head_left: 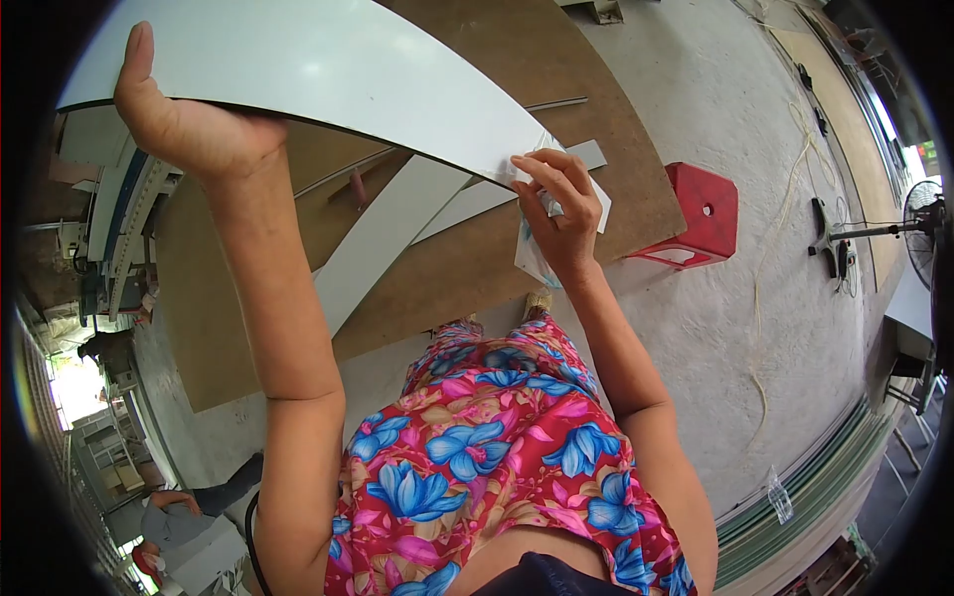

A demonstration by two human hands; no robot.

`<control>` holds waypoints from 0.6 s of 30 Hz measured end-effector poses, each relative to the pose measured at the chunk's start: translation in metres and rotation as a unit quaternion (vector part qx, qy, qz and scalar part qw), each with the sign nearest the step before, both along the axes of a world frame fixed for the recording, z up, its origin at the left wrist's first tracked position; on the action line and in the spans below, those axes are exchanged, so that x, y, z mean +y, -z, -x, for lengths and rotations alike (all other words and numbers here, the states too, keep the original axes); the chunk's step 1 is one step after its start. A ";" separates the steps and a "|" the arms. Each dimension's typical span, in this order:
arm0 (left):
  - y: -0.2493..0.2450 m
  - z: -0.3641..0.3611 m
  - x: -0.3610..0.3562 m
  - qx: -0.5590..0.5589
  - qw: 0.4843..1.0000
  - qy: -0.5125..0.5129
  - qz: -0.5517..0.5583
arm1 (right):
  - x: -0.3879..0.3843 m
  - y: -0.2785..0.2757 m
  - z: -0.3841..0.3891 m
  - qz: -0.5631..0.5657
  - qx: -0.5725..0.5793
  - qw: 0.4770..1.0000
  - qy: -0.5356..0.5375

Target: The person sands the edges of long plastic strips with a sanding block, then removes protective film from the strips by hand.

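A long glossy white panel (328, 70) is raised above a brown board across the top of the view. My left hand (194, 134) holds its near edge at the left, thumb sticking up and the other fingers hidden by the panel. My right hand (564, 204) is at the panel's right end, fingers bent together in a pinch. Clear plastic film (537, 256) hangs crumpled below that hand and also shows at the panel's corner. The fingertips are partly hidden.
White strips (393, 233) lie on the brown board (397, 308). A red stool (704, 214) stands to the right, a fan (922, 214) beyond it. Stacked sheets (795, 517) lie at lower right. At lower left is another person (174, 526).
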State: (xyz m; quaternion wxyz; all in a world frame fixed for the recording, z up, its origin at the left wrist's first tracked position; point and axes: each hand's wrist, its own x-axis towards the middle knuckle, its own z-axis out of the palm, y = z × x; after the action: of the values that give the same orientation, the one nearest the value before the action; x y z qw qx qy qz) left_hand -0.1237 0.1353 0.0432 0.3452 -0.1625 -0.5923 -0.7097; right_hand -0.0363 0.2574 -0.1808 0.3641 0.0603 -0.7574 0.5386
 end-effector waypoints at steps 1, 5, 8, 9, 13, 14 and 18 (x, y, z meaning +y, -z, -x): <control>0.001 -0.002 0.001 0.025 1.000 0.006 0.014 | 0.000 -0.001 0.004 -0.007 0.006 1.000 -0.005; 0.013 0.000 -0.020 0.132 0.976 0.163 0.063 | 0.006 0.004 0.011 -0.048 0.057 0.997 -0.006; 0.013 0.000 -0.022 0.119 0.979 0.152 0.056 | 0.003 0.001 0.013 -0.057 0.047 0.997 -0.011; 0.012 0.001 -0.022 0.116 0.980 0.152 0.055 | 0.002 0.000 0.013 -0.057 0.041 0.997 -0.013; 0.013 0.000 -0.021 0.125 0.980 0.145 0.058 | 0.004 0.000 0.012 -0.072 0.038 0.997 -0.012; 0.014 0.001 -0.021 0.130 0.981 0.131 0.067 | 0.004 0.000 0.012 -0.072 0.044 0.996 -0.011; 0.012 0.002 -0.021 0.140 0.981 0.097 0.088 | 0.002 -0.002 0.010 -0.074 0.054 0.996 0.001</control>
State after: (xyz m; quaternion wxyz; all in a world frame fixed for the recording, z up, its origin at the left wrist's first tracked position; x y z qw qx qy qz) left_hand -0.1261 0.1144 0.0314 0.3387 -0.3464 -0.5801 -0.6548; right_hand -0.0461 0.2595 -0.1785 0.4000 0.1153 -0.7742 0.4767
